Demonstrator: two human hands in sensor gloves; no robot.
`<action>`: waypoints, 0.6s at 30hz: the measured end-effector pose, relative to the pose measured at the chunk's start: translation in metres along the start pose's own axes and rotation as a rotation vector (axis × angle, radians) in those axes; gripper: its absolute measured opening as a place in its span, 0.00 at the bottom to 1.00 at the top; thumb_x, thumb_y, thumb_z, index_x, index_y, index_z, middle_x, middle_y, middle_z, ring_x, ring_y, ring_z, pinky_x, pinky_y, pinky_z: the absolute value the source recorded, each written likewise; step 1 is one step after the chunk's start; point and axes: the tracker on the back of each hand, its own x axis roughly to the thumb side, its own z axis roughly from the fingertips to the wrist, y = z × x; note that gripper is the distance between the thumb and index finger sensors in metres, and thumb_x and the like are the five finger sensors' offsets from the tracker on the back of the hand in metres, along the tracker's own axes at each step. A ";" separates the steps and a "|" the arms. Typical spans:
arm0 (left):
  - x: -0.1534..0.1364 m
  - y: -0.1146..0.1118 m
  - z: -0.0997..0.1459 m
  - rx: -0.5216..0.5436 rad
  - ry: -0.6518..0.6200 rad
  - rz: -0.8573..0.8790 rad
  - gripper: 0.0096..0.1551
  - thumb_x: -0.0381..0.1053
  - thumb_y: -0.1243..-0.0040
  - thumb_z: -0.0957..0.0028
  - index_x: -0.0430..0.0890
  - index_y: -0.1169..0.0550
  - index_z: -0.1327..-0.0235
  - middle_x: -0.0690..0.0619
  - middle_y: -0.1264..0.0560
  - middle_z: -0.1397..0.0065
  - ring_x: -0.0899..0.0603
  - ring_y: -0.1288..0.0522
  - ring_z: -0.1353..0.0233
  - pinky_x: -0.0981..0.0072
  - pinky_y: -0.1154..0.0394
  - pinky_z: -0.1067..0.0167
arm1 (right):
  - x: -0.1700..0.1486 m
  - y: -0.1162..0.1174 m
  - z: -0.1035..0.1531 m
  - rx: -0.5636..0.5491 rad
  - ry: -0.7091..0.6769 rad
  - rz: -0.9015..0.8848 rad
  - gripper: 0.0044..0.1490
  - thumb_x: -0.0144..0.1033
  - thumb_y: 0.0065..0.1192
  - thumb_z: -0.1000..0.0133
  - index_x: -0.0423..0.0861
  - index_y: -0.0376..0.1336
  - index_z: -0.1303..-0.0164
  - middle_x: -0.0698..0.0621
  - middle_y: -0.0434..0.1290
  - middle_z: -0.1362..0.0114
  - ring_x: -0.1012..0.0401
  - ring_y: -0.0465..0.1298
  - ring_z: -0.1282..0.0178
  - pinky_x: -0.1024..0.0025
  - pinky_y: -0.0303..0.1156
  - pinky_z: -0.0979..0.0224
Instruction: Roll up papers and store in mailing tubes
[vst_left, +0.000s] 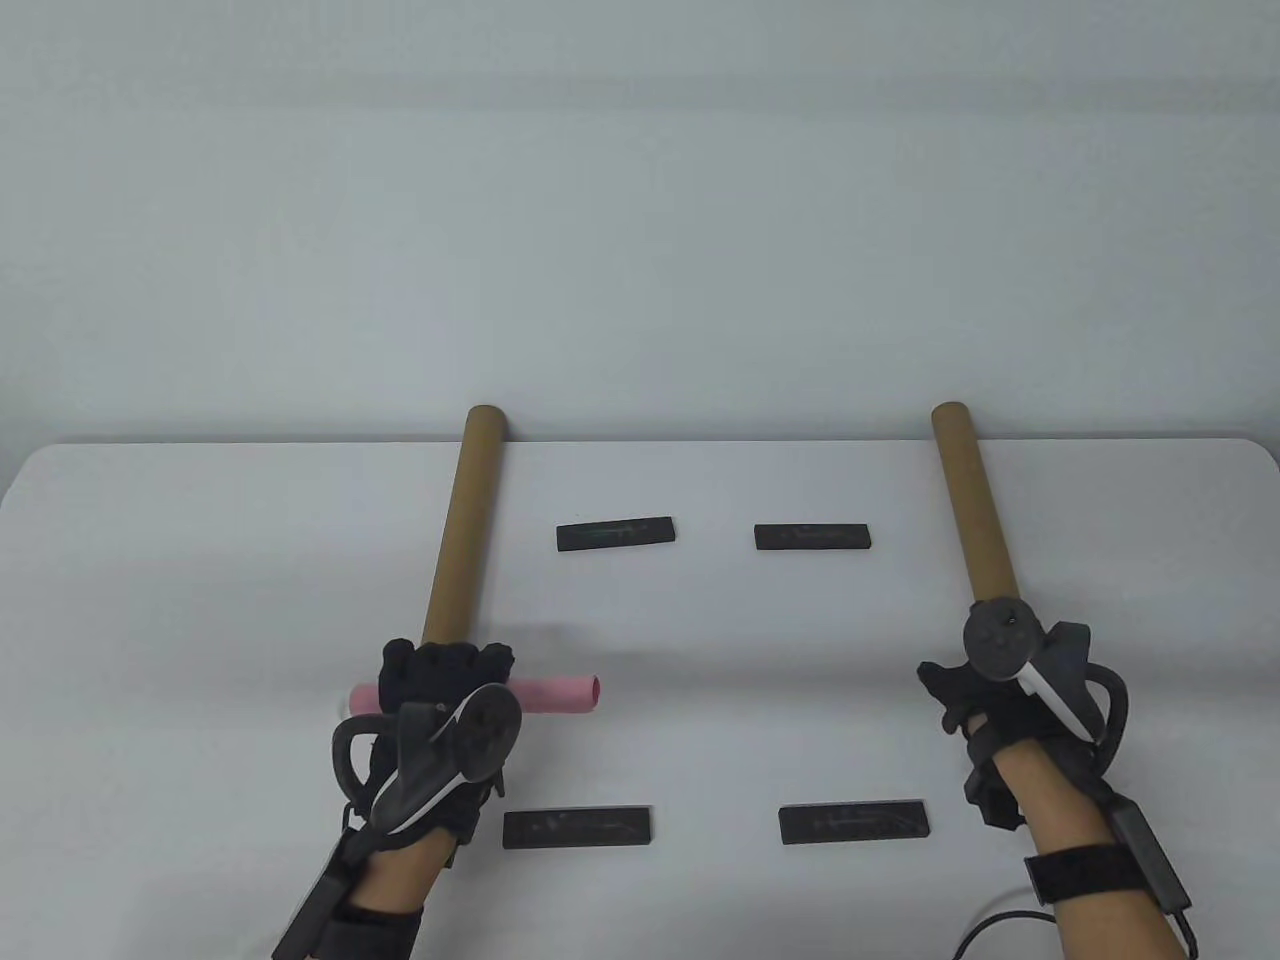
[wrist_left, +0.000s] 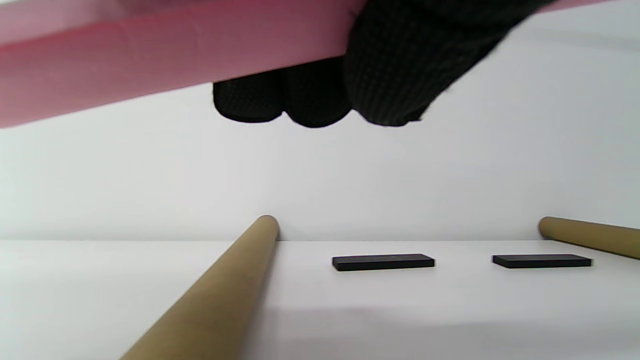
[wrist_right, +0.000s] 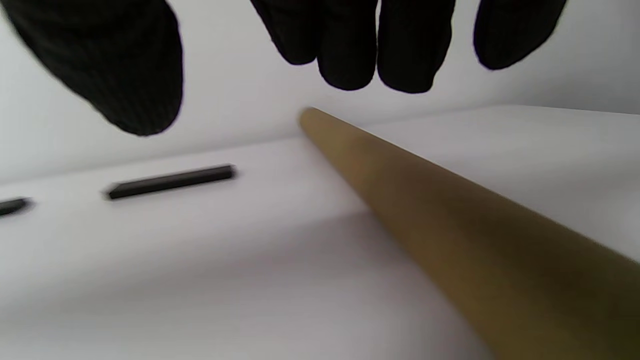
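Left hand (vst_left: 440, 700): fingers (wrist_left: 320, 100) curled around pink paper roll (vst_left: 560, 692), held over the table.
Right hand (vst_left: 985, 700): fingers (wrist_right: 350, 55) spread, above right tube (vst_left: 975, 510), not touching.
Left tube (vst_left: 455, 530): just beyond the roll.
Black bars (vst_left: 615, 534): four, between tubes.
Tube contents: cannot tell.

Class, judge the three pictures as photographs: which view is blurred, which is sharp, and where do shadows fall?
Right wrist view: soft throughout, the right hand and the black bar smeared. Left wrist view: the far bars are crisp, and a faint grey shadow lies beside the left tube. Table view: even light and a sharp pink paper roll.
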 end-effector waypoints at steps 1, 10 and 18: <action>-0.001 0.000 0.000 -0.003 0.006 -0.005 0.24 0.53 0.30 0.55 0.59 0.21 0.43 0.55 0.18 0.41 0.43 0.20 0.32 0.39 0.38 0.26 | -0.003 0.003 -0.008 0.028 0.037 0.022 0.63 0.61 0.74 0.49 0.35 0.52 0.16 0.35 0.60 0.17 0.31 0.65 0.20 0.23 0.61 0.28; -0.010 -0.006 -0.002 -0.014 0.039 -0.069 0.24 0.54 0.30 0.55 0.60 0.21 0.43 0.55 0.19 0.40 0.43 0.20 0.31 0.39 0.38 0.25 | -0.024 0.041 -0.067 0.232 0.348 0.119 0.69 0.61 0.76 0.52 0.30 0.49 0.17 0.31 0.60 0.20 0.30 0.67 0.24 0.26 0.66 0.30; -0.012 -0.008 -0.002 -0.030 0.037 -0.082 0.25 0.54 0.30 0.56 0.60 0.21 0.43 0.55 0.19 0.39 0.43 0.20 0.31 0.39 0.38 0.25 | -0.041 0.053 -0.071 0.211 0.441 0.026 0.56 0.53 0.74 0.48 0.30 0.55 0.23 0.34 0.68 0.29 0.39 0.77 0.38 0.44 0.80 0.38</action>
